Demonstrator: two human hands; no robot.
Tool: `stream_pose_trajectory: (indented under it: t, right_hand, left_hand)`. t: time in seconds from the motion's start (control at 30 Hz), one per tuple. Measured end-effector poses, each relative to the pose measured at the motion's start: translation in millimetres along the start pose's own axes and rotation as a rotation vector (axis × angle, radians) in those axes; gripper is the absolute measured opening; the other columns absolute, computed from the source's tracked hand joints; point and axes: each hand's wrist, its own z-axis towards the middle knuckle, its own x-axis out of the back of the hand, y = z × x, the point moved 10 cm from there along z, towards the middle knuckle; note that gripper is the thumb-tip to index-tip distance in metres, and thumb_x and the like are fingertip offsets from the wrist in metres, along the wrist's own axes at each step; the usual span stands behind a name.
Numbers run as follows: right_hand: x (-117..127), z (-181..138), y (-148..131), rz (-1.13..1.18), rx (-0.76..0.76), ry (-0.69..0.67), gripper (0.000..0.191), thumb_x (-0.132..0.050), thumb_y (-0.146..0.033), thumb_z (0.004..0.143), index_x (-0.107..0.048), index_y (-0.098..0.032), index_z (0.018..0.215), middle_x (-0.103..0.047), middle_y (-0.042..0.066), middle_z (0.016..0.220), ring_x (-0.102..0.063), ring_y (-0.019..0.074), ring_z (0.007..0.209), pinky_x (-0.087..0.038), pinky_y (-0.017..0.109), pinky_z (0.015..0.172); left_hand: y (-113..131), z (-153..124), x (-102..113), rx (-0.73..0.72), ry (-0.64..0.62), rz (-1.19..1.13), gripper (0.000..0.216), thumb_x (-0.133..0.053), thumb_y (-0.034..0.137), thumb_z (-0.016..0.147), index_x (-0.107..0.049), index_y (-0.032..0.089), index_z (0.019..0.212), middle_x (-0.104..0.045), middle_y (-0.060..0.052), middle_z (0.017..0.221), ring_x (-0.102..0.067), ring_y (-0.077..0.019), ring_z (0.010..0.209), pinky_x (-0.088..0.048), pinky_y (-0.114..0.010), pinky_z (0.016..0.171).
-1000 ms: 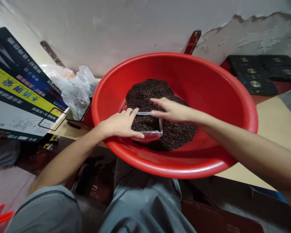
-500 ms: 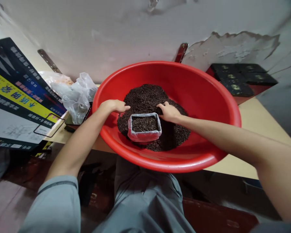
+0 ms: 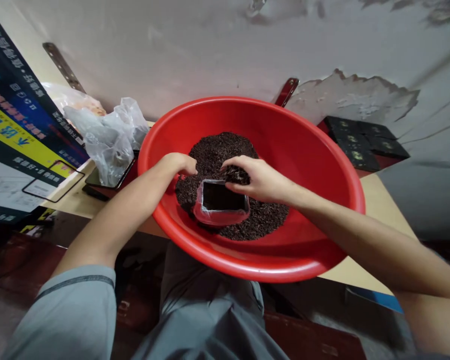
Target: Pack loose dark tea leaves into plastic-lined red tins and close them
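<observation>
A big red basin (image 3: pixel 315 165) rests on a pale table and holds a heap of dark loose tea leaves (image 3: pixel 217 150). An open pouch (image 3: pixel 220 205) with a red body and clear lining stands in the heap, its mouth square and dark inside. My right hand (image 3: pixel 253 180) is cupped around a clump of tea leaves right over the pouch's far right corner. My left hand (image 3: pixel 180 164) is curled with its fingers dug into the heap just left of the pouch; what it grips is hidden.
Crumpled clear plastic bags (image 3: pixel 105 135) lie left of the basin over a dark flat tray (image 3: pixel 97 177). A printed cardboard box (image 3: pixel 18 145) stands at the far left. Black flat boxes (image 3: pixel 363 142) sit at the right. The table's edge (image 3: pixel 363 280) runs under the basin. My grey-trousered lap (image 3: pixel 210 310) lies below it.
Both hands left the pouch's rim and went into the heap. The right hand then rose with a clump of leaves over the pouch. The view shifted slightly.
</observation>
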Motion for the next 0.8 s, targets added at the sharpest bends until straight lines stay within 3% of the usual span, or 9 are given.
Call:
stream_pose_trajectory:
  t: [0.17,0.23,0.3,0.37,0.47,0.6,0.7,0.8]
  right_hand:
    - [-25,2,-27,-0.030,0.104,-0.138,0.039,-0.083,-0.029,0.086,-0.076,-0.023,0.124,-0.066,0.011,0.125,-0.069,0.0247,0.107,-0.058,0.041,0.100]
    - [-22,3,-26,-0.022,0.132,-0.123,0.039,-0.083,-0.027,0.086,-0.077,-0.022,0.124,-0.066,0.011,0.126,-0.069,0.0247,0.109,-0.059,0.041,0.101]
    - [-14,-1,-22,-0.016,0.168,-0.093,0.036,-0.080,-0.028,0.090,-0.076,-0.023,0.126,-0.068,0.011,0.127,-0.070,0.0252,0.112,-0.059,0.042,0.102]
    - [-9,-11,-21,-0.017,0.245,-0.081,0.034,-0.073,-0.031,0.096,-0.076,-0.023,0.128,-0.069,0.012,0.133,-0.069,0.0261,0.120,-0.060,0.044,0.105]
    - [-14,-37,-25,-0.062,0.446,-0.106,0.030,-0.066,-0.030,0.101,-0.077,-0.023,0.128,-0.068,0.014,0.145,-0.065,0.0287,0.134,-0.057,0.048,0.112]
    - [-24,-60,-19,-0.172,0.524,-0.107,0.028,-0.062,-0.018,0.101,-0.080,-0.022,0.122,-0.069,0.012,0.146,-0.063,0.0269,0.140,-0.053,0.048,0.119]
    - [-26,-60,-16,-0.237,0.470,-0.098,0.032,-0.058,-0.010,0.100,-0.081,-0.021,0.119,-0.070,0.011,0.145,-0.065,0.0246,0.137,-0.057,0.042,0.115]
    - [-29,-58,-25,-0.273,0.455,-0.107,0.032,-0.058,-0.006,0.097,-0.082,-0.019,0.111,-0.072,0.012,0.140,-0.070,0.0258,0.130,-0.061,0.041,0.109]
  left_hand:
    - [-5,-3,8,-0.003,0.040,0.021,0.047,-0.053,0.032,0.101,-0.070,0.019,0.143,-0.077,-0.013,0.131,-0.073,-0.0292,0.117,-0.056,-0.032,0.096]
    - [-1,-18,32,-0.042,0.239,-0.004,0.047,-0.050,0.030,0.103,-0.067,0.018,0.146,-0.074,-0.013,0.138,-0.071,-0.0284,0.122,-0.054,-0.034,0.101]
    - [11,-50,61,-0.124,0.519,-0.065,0.048,-0.043,0.028,0.107,-0.063,0.019,0.150,-0.069,-0.011,0.146,-0.066,-0.0272,0.132,-0.050,-0.036,0.111]
    - [32,-87,70,-0.249,0.683,-0.118,0.047,-0.039,0.029,0.110,-0.063,0.021,0.150,-0.066,-0.008,0.151,-0.061,-0.0256,0.140,-0.043,-0.037,0.118]
    - [77,-120,34,-0.486,0.551,-0.104,0.046,-0.046,0.036,0.110,-0.062,0.022,0.151,-0.060,-0.008,0.158,-0.057,-0.0251,0.145,-0.041,-0.036,0.122]
    - [100,-126,-21,-0.506,0.496,0.052,0.066,-0.060,0.036,0.106,-0.043,0.012,0.165,-0.032,-0.017,0.174,-0.032,-0.0287,0.162,-0.024,-0.041,0.133]
    - [101,-119,-36,-0.473,0.497,0.104,0.065,-0.059,0.032,0.106,-0.041,0.009,0.165,-0.031,-0.019,0.173,-0.028,-0.0299,0.163,-0.020,-0.045,0.134]
    - [100,-120,-33,-0.477,0.509,0.103,0.057,-0.056,0.033,0.108,-0.049,0.014,0.161,-0.039,-0.017,0.171,-0.036,-0.0296,0.160,-0.024,-0.045,0.132]
